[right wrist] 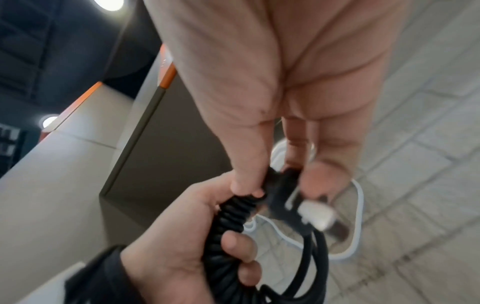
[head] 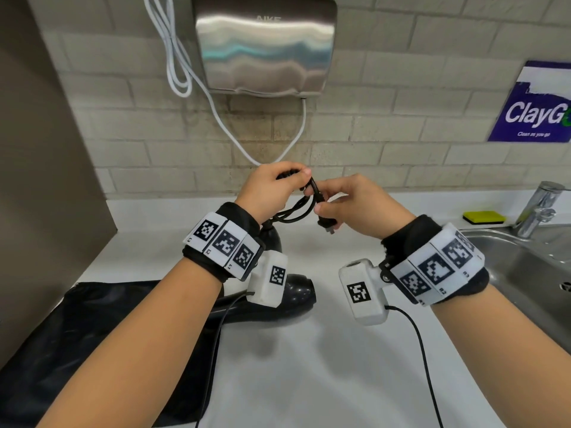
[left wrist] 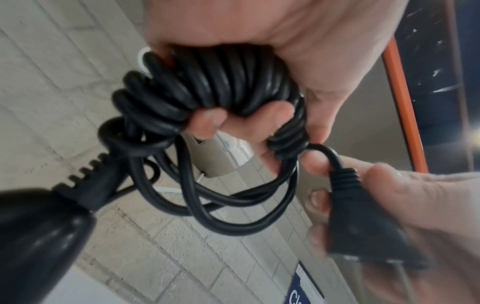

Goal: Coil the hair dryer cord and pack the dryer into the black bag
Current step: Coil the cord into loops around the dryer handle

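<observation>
The black bag is lying flat at the left edge of the white counter, near the front; whether anything is sitting inside it cannot be told, as the left forearm is covering its mouth. Just beside the bag, the black hair dryer is resting on the counter, outside the bag, with its glossy body partly hiding under the left wrist. Above the counter, the left hand is gripping the black cord, fingers curling round a tight bundle of many turns, while a few looser loops are hanging below the fist. The cord is running down to the ribbed collar at the dryer's handle. To the right, the right hand is pinching the black plug between thumb and fingers, with a short run of cord joining it to the bundle. At the right edge, a steel sink is sitting in the counter; what it holds cannot be told.
</observation>
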Available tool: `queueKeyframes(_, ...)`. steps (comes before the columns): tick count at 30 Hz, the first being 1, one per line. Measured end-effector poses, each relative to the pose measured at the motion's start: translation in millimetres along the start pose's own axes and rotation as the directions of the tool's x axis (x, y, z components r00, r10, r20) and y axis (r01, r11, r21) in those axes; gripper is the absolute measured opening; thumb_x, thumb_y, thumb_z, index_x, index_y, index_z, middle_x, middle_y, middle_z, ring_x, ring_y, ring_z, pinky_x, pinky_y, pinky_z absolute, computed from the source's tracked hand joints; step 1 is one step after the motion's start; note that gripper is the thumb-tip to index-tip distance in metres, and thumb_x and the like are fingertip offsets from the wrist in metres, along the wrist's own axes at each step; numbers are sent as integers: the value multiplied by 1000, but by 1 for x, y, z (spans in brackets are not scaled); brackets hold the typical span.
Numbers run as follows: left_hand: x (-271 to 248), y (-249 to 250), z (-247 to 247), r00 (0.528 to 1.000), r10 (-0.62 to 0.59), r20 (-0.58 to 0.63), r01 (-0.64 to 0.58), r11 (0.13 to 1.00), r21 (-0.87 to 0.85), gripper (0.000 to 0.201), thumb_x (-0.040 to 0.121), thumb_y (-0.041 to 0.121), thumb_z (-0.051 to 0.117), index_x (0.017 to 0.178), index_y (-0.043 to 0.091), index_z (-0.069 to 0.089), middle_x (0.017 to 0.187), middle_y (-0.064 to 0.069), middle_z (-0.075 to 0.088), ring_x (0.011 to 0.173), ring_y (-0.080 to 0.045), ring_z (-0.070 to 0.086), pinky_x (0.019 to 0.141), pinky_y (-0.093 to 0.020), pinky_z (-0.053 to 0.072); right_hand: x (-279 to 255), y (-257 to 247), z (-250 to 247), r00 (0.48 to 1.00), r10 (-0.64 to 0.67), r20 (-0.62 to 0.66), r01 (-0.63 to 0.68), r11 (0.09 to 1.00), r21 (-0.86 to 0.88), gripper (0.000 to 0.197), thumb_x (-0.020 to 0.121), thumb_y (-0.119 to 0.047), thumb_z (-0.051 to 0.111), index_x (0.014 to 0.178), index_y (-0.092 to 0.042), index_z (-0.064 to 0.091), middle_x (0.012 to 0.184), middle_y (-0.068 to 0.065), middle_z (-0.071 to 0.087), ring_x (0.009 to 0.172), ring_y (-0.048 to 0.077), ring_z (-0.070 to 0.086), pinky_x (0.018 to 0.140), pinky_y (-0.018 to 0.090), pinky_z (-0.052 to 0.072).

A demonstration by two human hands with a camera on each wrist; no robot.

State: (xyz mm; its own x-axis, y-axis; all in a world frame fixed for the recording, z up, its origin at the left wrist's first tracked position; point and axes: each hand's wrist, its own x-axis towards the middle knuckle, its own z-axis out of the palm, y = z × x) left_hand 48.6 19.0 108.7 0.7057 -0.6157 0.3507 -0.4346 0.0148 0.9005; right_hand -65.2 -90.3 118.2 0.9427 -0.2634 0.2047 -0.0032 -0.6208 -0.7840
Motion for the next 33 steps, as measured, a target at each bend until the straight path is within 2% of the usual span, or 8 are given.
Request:
queueKeyframes(6, -2, 6, -3, 997, -54, 62, 59, 995, -86, 14, 93, 27, 53, 87, 25, 65, 73, 6, 55, 43, -9, 39, 39, -16, 31, 5, -4, 21, 991, -18, -134, 59, 948, 312, 30, 75, 12, 65, 80, -17, 59, 75, 6, 52, 66, 26, 63, 65, 31, 60)
queueKeyframes(11, -5, 9, -7, 989, -82, 123, 100, 984, -148, 15, 94, 27, 52, 95, 20, 66, 76, 2, 59, 39, -7, 38, 38, -18, 30, 13, -4, 39, 924, -118, -364, 137, 990, 28, 35, 64, -2, 79, 71, -19, 49, 66, 0, 52, 64, 18, 57, 63, 19, 51)
queueKeyframes(15, -10, 10, -12, 985, -94, 147, 115, 983, -140, 20, 92, 28, 55, 105, 19, 66, 85, 2, 63, 39, -6, 37, 37, -16, 30, 15, 2, 41, 885, -174, -432, 111, 980, -167, 43, 68, -12, 78, 73, -21, 37, 62, -7, 43, 54, 5, 41, 50, 15, 36)
queueKeyframes(20, -16, 12, -10, 987, -101, 126, 121, 979, -165, 7, 81, 24, 69, 87, 27, 67, 77, 1, 61, 37, -5, 36, 40, -16, 31, 23, 11, 38, 852, -298, -430, 227, 951, -209, 50, 68, -8, 76, 108, -11, 46, 102, -2, 44, 89, 11, 46, 71, 7, 37)
queueKeyframes(24, -14, 9, -5, 993, -44, 106, 58, 989, -135, 21, 75, 3, 72, 84, 21, 66, 79, -3, 59, 38, 1, 43, 41, -12, 34, 28, 17, 41, 881, -297, -369, 238, 951, -197, 38, 74, 5, 65, 109, -5, 53, 104, 9, 53, 82, 2, 44, 70, -3, 33)
queueKeyframes(26, -14, 8, -4, 995, -20, 97, 34, 990, -139, 25, 74, -6, 70, 87, 15, 65, 78, -1, 59, 42, 3, 49, 43, -9, 37, 28, 22, 40, 904, -297, -308, 263, 953, -149, 43, 76, 5, 61, 117, -7, 52, 106, 9, 55, 87, 9, 49, 74, 3, 38)
queueKeyframes(30, -14, 7, -10, 994, 13, 104, 2, 990, -142, 30, 73, -12, 68, 94, 8, 64, 77, 0, 61, 51, 6, 58, 47, -5, 40, 22, 30, 32, 959, -276, -68, 282, 954, 103, 55, 87, 0, 53, 127, -33, 35, 112, 2, 56, 97, 12, 58, 79, 31, 53)
queueKeyframes(33, -14, 8, -11, 988, 17, 156, 4, 990, -138, 27, 75, -7, 69, 95, 11, 64, 80, -1, 62, 47, 5, 55, 46, -5, 38, 22, 30, 27, 941, -322, -109, 330, 942, 63, 48, 85, -12, 59, 123, -33, 40, 111, 2, 60, 98, 22, 62, 89, 42, 52)
